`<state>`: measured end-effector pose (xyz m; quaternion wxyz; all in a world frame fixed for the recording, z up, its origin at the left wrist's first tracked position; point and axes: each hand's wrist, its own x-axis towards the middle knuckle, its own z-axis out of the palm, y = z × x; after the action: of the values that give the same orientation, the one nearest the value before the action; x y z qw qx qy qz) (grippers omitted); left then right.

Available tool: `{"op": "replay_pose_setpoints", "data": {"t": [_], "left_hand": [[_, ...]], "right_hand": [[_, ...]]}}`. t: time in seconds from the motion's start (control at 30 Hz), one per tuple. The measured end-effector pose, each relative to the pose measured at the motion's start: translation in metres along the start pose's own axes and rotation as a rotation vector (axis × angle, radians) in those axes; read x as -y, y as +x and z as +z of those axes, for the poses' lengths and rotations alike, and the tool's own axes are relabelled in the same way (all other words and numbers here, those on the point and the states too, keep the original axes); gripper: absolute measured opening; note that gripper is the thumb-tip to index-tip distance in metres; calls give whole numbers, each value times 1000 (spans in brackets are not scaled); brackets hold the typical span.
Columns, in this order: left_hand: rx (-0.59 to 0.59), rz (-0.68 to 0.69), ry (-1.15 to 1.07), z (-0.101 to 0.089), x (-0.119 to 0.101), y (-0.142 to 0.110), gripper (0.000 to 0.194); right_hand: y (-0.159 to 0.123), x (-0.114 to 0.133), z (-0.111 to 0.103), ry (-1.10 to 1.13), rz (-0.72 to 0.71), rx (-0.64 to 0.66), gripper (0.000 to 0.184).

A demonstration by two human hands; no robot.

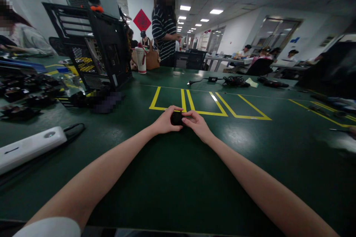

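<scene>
A small black rounded object (176,118) is held between my two hands, just above or on the green table (178,177); its exact kind I cannot make out. My left hand (166,120) curves around its left side, thumb below and fingers above. From the right, my right hand (197,124) pinches its edge with thumb and fingertips. Just beyond the hands, yellow tape rectangles (207,112) mark the tabletop.
A black open computer case (111,51) stands at the back left, near a white cup (141,61). A white power strip (33,146) lies at left, with dark parts (19,111) behind it. Coiled black cables (236,81) rest farther back. A person (164,25) stands across the table.
</scene>
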<state>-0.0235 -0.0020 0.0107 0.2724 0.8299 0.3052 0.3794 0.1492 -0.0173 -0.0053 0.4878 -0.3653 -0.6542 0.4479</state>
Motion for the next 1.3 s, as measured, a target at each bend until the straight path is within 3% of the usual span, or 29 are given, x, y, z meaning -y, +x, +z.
{"op": "replay_pose_setpoints", "data": {"t": [0.43,0.7,1.03,1.3], "left_hand": [[0,-6,-57,0,0,-1,56],[6,-1,-13,-1,-3,-1,58],[-21,43,57,1,0,0,58],[-17,-14,56,-1,-3,-1,59]], "right_hand": [[-3,6,-1,-18,27,36,29],[-1,1,1,10,29,4,22],[-1,4,-2,52,60,50,34],[2,2,2,53,35,-13,23]]}}
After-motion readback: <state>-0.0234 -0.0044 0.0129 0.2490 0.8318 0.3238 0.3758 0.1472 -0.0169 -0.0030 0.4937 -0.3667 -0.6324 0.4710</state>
